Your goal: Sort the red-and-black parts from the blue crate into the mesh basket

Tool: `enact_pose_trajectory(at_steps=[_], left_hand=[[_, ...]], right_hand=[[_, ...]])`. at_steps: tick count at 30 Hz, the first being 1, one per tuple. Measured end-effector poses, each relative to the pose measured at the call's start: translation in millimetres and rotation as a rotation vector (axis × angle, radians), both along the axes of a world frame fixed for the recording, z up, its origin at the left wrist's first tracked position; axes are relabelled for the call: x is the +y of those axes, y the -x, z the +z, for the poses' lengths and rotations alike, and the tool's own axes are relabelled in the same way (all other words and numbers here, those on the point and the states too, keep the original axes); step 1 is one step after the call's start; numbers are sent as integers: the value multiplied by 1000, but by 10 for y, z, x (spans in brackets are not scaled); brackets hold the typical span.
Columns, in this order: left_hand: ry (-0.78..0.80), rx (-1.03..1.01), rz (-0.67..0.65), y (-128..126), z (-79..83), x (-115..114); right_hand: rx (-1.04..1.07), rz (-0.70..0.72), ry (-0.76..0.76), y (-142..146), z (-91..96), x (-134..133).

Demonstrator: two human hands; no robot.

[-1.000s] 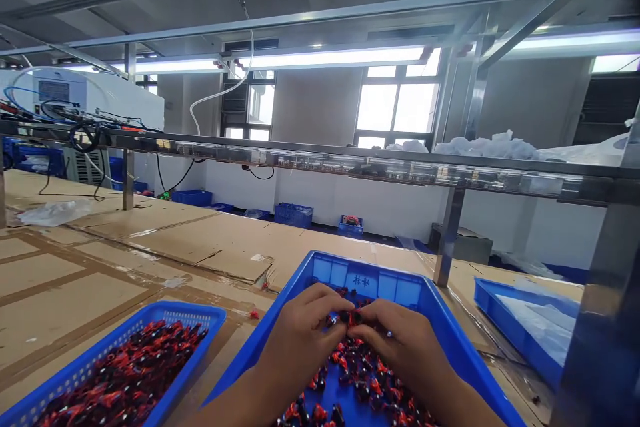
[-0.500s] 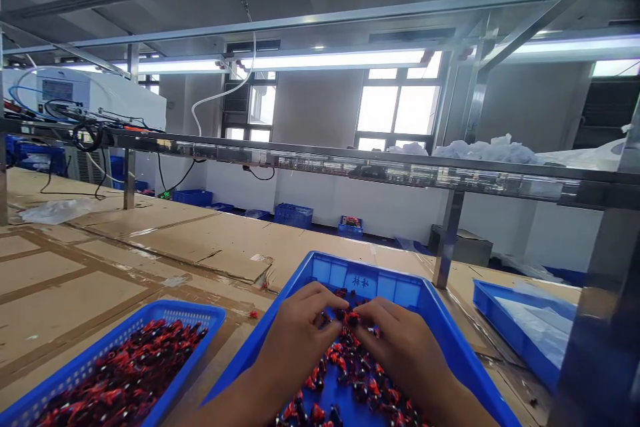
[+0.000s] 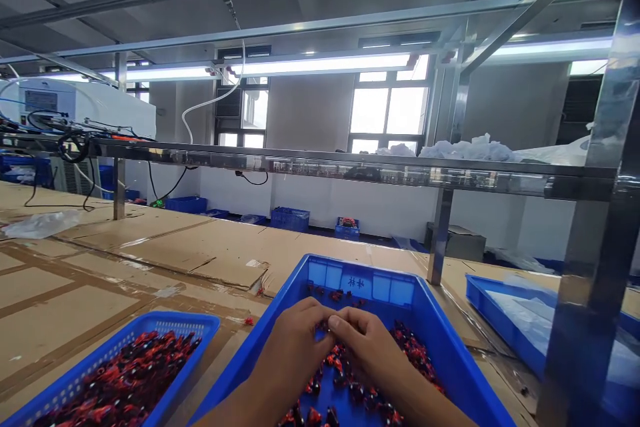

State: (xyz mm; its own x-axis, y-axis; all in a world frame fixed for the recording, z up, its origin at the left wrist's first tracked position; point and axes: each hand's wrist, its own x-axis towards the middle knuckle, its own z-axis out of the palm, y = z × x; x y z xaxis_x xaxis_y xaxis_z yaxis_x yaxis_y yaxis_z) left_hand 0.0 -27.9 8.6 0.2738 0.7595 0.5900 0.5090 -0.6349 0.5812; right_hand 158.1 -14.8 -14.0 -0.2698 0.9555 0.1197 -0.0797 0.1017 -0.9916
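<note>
Both of my hands are inside a large blue bin [image 3: 440, 327] that holds several small red and black parts [image 3: 415, 350]. My left hand [image 3: 293, 350] and my right hand [image 3: 370, 347] meet fingertip to fingertip over the bin's middle, fingers curled in a pinch. What they pinch is hidden between the fingertips. A blue mesh basket [image 3: 200, 328] full of the same red and black parts [image 3: 125, 380] stands just left of the bin.
The bench top is covered in cardboard sheets [image 3: 150, 247]. A steel shelf rail [image 3: 350, 170] crosses above it, with a steel post [image 3: 595, 267] close at the right. A shallow blue tray [image 3: 500, 303] with clear plastic lies at the right. A plastic bag [image 3: 40, 223] lies far left.
My hands have drawn back toward me in the bin and come closer together, fingertips now touching. The camera has shifted slightly right.
</note>
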Motion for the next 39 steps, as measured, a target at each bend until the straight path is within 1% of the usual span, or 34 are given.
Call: enact_pose_trajectory(at_steps=[2, 4, 6, 9, 12, 14, 16, 18, 20, 22, 26, 28, 30, 32, 34, 36, 39], left_hand=[[102, -77, -22, -15, 2, 0], [254, -201, -56, -24, 1, 21], [359, -313, -73, -23, -6, 52], [378, -370, -109, -9, -29, 84], [374, -367, -180, -8, -57, 65], [371, -345, -174, -19, -64, 28], [372, -336, -143, -34, -60, -3], [400, -398, -149, -51, -54, -9], [470, -526, -184, -67, -59, 15], [572, -638, -191, -79, -80, 56], [803, -801, -201, -80, -139, 114], [898, -883, -231, -70, -155, 118], [962, -926, -253, -60, -156, 115], [1023, -936, -292, -57, -152, 111], [1088, -916, -319, -61, -147, 104], [1103, -861, -312, -69, -144, 90], [994, -772, -289, -78, -139, 61]], right_hand=[[57, 3, 67, 15, 11, -12], [160, 16, 173, -5, 41, -11], [260, 45, 282, -46, 69, 2], [340, 107, 382, -92, 73, 20], [334, 176, 457, -84, 35, 16], [312, 218, 503, -61, 7, 1], [294, 236, 519, -38, -10, -19], [276, 238, 498, -17, -16, -41], [251, 226, 447, 10, -17, -58], [217, 186, 363, 54, -21, -70], [134, 0, 122, 159, -26, -89], [-6, -159, -72, 181, -2, -115], [-230, -323, -311, 167, 50, -156], [-437, -428, -507, 125, 114, -200], [-536, -433, -613, 74, 166, -234], [-585, -390, -680, 31, 190, -254], [-625, -314, -779, 3, 184, -270]])
